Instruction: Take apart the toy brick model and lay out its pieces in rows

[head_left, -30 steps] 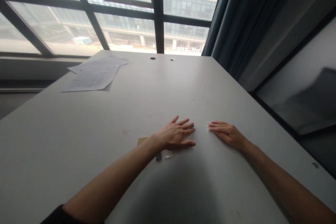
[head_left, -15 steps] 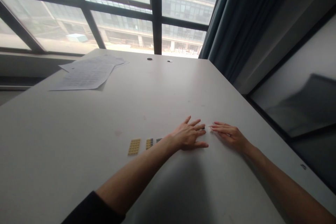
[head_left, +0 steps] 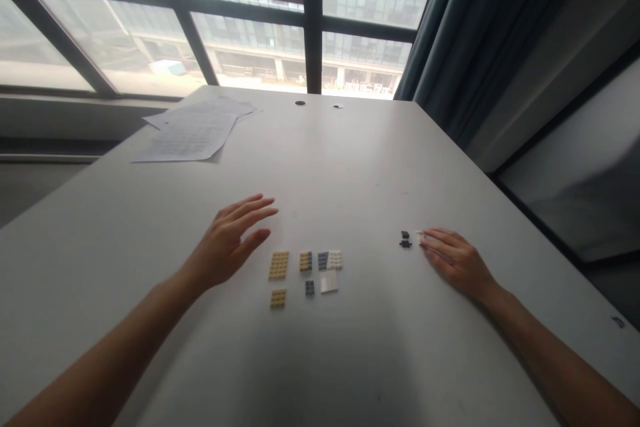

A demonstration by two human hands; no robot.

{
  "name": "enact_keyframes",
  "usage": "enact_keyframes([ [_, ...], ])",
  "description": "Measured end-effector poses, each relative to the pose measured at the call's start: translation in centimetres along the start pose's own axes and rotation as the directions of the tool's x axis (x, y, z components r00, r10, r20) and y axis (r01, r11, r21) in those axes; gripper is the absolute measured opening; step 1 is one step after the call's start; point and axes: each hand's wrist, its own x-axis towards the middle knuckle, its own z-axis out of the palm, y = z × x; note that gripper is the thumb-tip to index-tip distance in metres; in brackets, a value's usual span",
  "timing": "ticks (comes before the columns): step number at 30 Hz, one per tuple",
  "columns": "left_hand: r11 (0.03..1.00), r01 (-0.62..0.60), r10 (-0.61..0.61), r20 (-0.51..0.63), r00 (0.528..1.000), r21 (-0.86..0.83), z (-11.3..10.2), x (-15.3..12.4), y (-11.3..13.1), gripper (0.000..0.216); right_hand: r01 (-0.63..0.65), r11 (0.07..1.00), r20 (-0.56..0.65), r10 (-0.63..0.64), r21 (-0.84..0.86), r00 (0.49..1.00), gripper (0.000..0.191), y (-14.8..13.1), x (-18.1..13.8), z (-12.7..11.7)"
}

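My left hand [head_left: 230,243] is open with its fingers apart, above the table to the left of several toy building-brick plates. Nearest to it lies a large tan plate [head_left: 279,265], with a smaller tan plate [head_left: 278,299] below. Farther right are a tan-and-grey piece [head_left: 305,261], a grey plate [head_left: 323,260] touching a white studded plate [head_left: 335,259], a dark grey plate [head_left: 310,288] and a smooth white tile [head_left: 329,282]. My right hand [head_left: 457,260] rests with fingers stretched flat at small white pieces [head_left: 420,236], partly hidden by the fingertips. Beside them sit two small black pieces [head_left: 405,239].
Printed papers [head_left: 185,137] lie on the white table [head_left: 350,360] at the far left. Two round cable holes, one a dark hole [head_left: 300,103], are near the back edge. A window and a dark curtain [head_left: 460,47] stand behind. A small dark object [head_left: 619,321] is at the right edge.
My left hand has moved away to the left from the small pieces by my right hand, uncovering the plates and the black pieces. The right hand stays beside the white pieces. The view has shifted slightly.
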Motion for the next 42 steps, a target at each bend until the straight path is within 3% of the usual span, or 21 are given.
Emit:
enact_keyframes([
  [5,1.0,0.03,-0.03,0.012,0.999,0.007,1.2,-4.1,-2.3,0.041,-0.041,0.998,0.022,0.04,0.052,0.999,0.025,0.1,-0.5,0.3],
  [10,1.0,-0.007,0.007,0.016,1.0,0.02,1.7,-4.2,-1.5,0.039,-0.038,0.994,0.036,0.034,0.104,0.999,0.024,0.3,-0.6,-0.4],
  [13,0.994,-0.084,0.082,0.031,0.996,0.063,1.9,-3.9,-0.1,0.039,-0.041,0.996,-0.022,0.043,0.08,0.999,0.028,-0.7,-0.3,-0.7],
  [16,0.974,-0.201,0.191,0.093,0.977,0.105,2.2,-3.8,1.6,0.04,-0.03,0.999,-0.071,0.033,0.042,0.997,0.031,-4.0,0.5,-0.3],
  [22,0.941,-0.317,0.281,0.25,0.927,0.119,3.3,-4.5,5.8,0.058,0.048,0.995,0.153,-0.062,0.089,0.986,0.034,-14.5,3.6,2.7],
  [26,0.93,-0.346,0.3,0.294,0.908,0.12,4.2,-4.8,7.1,0.073,0.087,0.988,0.183,-0.109,0.128,0.977,0.037,-18.3,5.8,4.4],
  [34,0.921,-0.364,0.307,0.315,0.898,0.139,4.7,-5.0,7.0,0.078,0.104,0.989,0.243,-0.127,0.103,0.962,0.045,-19.3,7.1,6.5],
  [42,0.921,-0.372,0.322,0.317,0.892,0.112,5.0,-4.7,6.8,0.076,0.122,0.989,0.221,-0.138,0.083,0.965,0.058,-18.4,6.1,6.3],
])
